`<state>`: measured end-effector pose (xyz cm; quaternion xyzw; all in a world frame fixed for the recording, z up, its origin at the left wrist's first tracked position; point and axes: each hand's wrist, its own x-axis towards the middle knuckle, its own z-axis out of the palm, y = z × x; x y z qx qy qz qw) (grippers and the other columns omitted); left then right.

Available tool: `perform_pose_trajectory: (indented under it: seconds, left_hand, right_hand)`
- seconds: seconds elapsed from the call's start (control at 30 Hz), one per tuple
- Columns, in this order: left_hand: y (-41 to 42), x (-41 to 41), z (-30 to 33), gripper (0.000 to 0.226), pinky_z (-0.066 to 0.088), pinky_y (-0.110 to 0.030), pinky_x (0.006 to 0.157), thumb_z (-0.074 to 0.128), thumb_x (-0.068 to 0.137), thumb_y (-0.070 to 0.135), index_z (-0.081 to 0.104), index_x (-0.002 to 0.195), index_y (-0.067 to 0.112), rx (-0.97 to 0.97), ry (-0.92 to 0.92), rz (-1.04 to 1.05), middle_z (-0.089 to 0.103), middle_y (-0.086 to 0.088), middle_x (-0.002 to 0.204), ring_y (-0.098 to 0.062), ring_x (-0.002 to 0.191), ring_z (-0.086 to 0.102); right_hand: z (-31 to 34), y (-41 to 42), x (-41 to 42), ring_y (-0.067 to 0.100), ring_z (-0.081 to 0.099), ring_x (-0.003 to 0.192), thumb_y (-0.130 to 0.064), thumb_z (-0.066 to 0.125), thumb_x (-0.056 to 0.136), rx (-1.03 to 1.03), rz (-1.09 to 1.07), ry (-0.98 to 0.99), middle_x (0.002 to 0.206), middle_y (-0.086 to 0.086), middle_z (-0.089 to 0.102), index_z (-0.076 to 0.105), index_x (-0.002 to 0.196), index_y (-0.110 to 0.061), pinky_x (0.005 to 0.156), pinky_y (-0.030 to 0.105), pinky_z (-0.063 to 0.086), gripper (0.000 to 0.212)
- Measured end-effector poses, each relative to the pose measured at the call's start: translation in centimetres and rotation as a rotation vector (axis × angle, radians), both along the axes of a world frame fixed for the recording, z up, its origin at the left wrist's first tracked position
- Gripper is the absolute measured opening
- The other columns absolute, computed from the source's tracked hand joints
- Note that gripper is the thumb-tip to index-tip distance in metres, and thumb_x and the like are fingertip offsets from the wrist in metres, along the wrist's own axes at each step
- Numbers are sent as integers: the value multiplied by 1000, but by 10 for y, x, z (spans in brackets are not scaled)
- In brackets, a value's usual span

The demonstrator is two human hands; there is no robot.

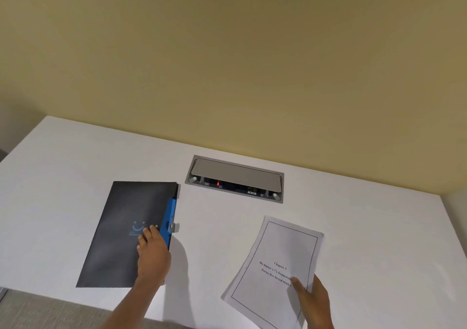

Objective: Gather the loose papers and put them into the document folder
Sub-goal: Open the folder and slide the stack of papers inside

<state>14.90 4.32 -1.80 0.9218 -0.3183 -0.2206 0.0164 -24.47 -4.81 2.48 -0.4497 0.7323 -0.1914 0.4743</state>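
A dark grey document folder [118, 230] with a blue smile logo and a blue clip bar along its right edge lies closed on the white table, left of centre. My left hand [153, 251] rests on its cover near that right edge, fingers spread and holding nothing. A stack of white papers [275, 260] with a printed border and a "Chapter 3" title is tilted at the right. My right hand [312, 297] grips the stack's lower right corner, thumb on top.
The white table [75, 157] meets a yellow wall at the back. A recessed grey socket box [235, 177] with a half-open lid and a red light sits in the table behind the folder and papers. The table's front edge runs near the folder's bottom.
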Motion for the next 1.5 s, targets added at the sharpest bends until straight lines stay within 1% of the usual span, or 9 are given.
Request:
perform_pose_trajectory:
  seconds: [0.1,0.2,0.27,0.33,0.47,0.7,0.97,1.3,1.5]
  left_hand:
    - [2,2,12,72,46,-48,111,54,93,-3,20,156,-4,-152,88,40,34,-26,159,-44,140,44]
    - [8,-2,28,68,56,-33,63,49,93,-6,28,157,8,-274,154,100,69,-19,118,-29,83,71]
    - [12,-7,39,67,40,-23,43,46,95,-5,32,157,15,-300,152,107,63,-7,72,-17,50,54]
    - [14,-16,51,65,36,-24,40,44,97,-4,34,157,20,-325,170,111,52,-8,61,-15,46,44]
    - [16,-42,69,61,50,-35,47,43,100,0,36,155,25,-408,251,94,62,-27,73,-34,52,55]
    - [8,-87,91,54,47,-18,53,42,102,4,43,153,23,-529,349,51,69,-24,85,-21,55,57]
    - [1,-131,117,51,53,-32,96,39,105,8,39,155,20,-538,409,29,67,-13,126,-14,86,60]
    - [1,-152,114,48,56,-39,96,41,105,11,40,153,16,-530,415,38,69,-15,119,-20,88,59]
    - [2,-157,112,47,50,-43,106,47,103,12,44,150,9,-533,424,62,63,-16,137,-35,114,64]
  right_hand:
    - [17,-4,4,-2,65,90,-11,76,97,-33,-1,-38,101,-4,76,68,108,-32,71,24,46,25]
    - [42,-7,10,-10,69,82,-14,76,97,-87,-4,-82,95,-22,75,69,107,-38,70,17,45,28]
    - [60,-8,15,-16,71,78,-14,77,97,-125,-29,-141,86,-25,79,71,106,-40,70,19,48,28]
    - [79,-9,21,-15,73,81,-15,78,96,-161,-55,-215,92,-28,81,74,102,-41,71,22,51,27]
    - [118,-11,38,-4,78,87,-19,78,97,-260,-45,-317,100,-21,83,75,103,-51,75,26,57,33]
    - [150,-11,66,4,74,76,-16,72,100,-402,157,-205,92,-27,78,67,98,-43,58,6,52,27]
    - [132,1,87,-4,63,71,-24,58,109,-382,448,44,110,-5,74,59,124,-20,56,-1,48,16]
    - [107,-6,114,22,74,106,-22,58,108,-251,481,127,123,6,73,58,132,-12,83,25,62,26]
    - [82,-6,138,11,59,85,-25,59,108,-227,454,138,104,-1,65,56,132,-15,64,10,43,27]
